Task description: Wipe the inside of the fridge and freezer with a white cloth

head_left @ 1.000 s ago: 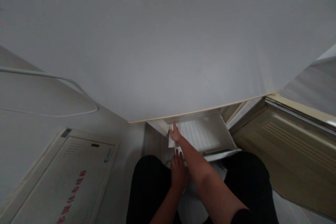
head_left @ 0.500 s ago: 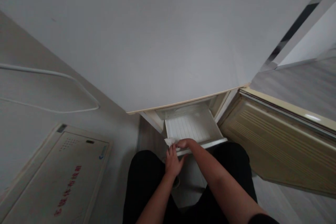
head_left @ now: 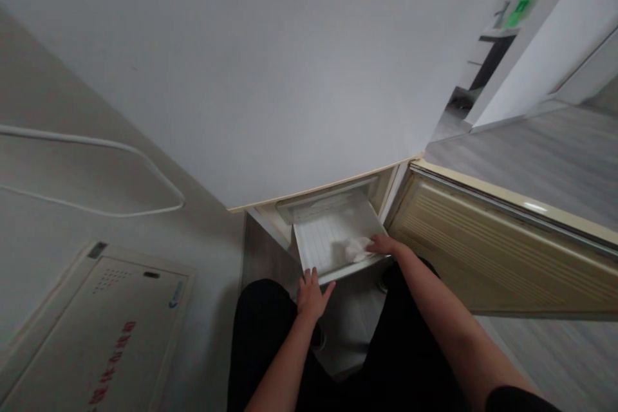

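Observation:
A white drawer (head_left: 309, 235) is pulled out of a low fridge-like cabinet, between my knees. Inside it, near the right end of the front rim, my right hand (head_left: 383, 245) is closed on a crumpled white cloth (head_left: 357, 249), which looks thin like a wipe. The cloth rests against the drawer's floor and front wall. At the drawer's front left corner is my left hand (head_left: 311, 294), fingers spread and their tips on the rim, thumb apart. Part of the right hand's grip is hidden from above.
The cabinet's yellowish door (head_left: 502, 238) stands open on the right, close to my right arm. Its large white top (head_left: 290, 77) spreads ahead. On the left are a wall box (head_left: 96, 335) with red lettering and a white cable (head_left: 96, 139). A green bottle (head_left: 521, 6) stands far right.
My right hand has moved the cloth from the drawer's front left corner rightward along the inside front. My left hand stays at the left corner, now apart from the right. The view has turned rightward.

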`<state>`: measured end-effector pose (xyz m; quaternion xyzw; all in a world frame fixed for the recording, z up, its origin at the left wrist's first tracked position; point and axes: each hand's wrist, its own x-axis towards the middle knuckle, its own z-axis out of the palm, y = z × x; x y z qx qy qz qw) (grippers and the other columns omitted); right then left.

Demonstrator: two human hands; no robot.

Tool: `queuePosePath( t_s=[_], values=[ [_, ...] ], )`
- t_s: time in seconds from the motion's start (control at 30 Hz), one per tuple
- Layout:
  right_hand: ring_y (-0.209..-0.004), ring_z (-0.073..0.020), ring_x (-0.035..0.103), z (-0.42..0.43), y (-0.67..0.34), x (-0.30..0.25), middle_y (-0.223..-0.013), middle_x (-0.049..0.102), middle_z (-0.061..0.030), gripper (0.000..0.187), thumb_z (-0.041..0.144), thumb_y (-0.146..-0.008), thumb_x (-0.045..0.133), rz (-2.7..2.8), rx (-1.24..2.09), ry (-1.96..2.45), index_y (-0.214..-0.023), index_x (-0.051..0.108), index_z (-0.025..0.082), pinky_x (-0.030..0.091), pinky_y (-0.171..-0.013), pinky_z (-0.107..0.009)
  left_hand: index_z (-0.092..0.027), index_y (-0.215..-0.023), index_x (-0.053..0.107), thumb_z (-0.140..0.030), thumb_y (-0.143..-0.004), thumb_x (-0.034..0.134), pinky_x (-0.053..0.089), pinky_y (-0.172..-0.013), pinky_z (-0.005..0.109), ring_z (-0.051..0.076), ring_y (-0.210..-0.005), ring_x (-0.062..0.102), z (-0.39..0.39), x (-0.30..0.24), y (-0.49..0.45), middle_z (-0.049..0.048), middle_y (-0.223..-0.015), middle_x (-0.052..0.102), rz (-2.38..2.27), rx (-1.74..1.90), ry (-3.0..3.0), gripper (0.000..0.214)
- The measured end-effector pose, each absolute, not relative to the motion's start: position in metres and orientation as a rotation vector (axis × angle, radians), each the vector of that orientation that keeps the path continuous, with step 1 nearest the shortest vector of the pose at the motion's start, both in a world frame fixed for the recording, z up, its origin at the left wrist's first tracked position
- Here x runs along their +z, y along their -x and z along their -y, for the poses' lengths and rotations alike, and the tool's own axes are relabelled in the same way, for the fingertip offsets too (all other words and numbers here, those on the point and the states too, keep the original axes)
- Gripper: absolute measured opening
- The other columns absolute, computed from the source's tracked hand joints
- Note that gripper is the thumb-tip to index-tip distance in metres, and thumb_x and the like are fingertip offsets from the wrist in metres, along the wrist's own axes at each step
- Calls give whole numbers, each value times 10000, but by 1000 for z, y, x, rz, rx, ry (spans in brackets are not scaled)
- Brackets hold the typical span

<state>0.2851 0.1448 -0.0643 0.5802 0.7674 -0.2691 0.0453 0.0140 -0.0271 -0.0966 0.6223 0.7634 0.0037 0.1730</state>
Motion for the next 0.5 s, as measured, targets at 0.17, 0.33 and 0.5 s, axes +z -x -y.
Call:
queuePosePath(
  t_s=[0.17,0.33,0.5],
  values=[
    [-1162,-242,591,-124,-318,-39,-1217,645,-154,301,270,-1010,467,-2466,-556,-2116,-1166,670,110,437,-1014,-298,-42,-1507,397,-677,-953,381,407,-1068,420,383,-1358,430,27,-97,-11,227,-1557,414,-2149,14,-1781,843],
    [-1189,-263,576,-114,-317,-45,-1345,539,-190,338,154,-943,516,-2226,-455,-2167,-1266,615,127,460,-990,-327,-86,-1471,438,-658,-964,361,406,-1066,422,369,-1331,463,26,-103,-8,196,-1512,476,-2162,86,-1750,769],
    [-1199,-323,605,-122,-289,-65,-1371,531,-244,482,65,-937,432,-2040,-547,-2092,-1393,570,142,502,-950,-426,-122,-1455,463,-655,-962,366,379,-1107,420,359,-1349,454,27,-104,-6,168,-1522,470,-2136,119,-1768,733]
  ],
)
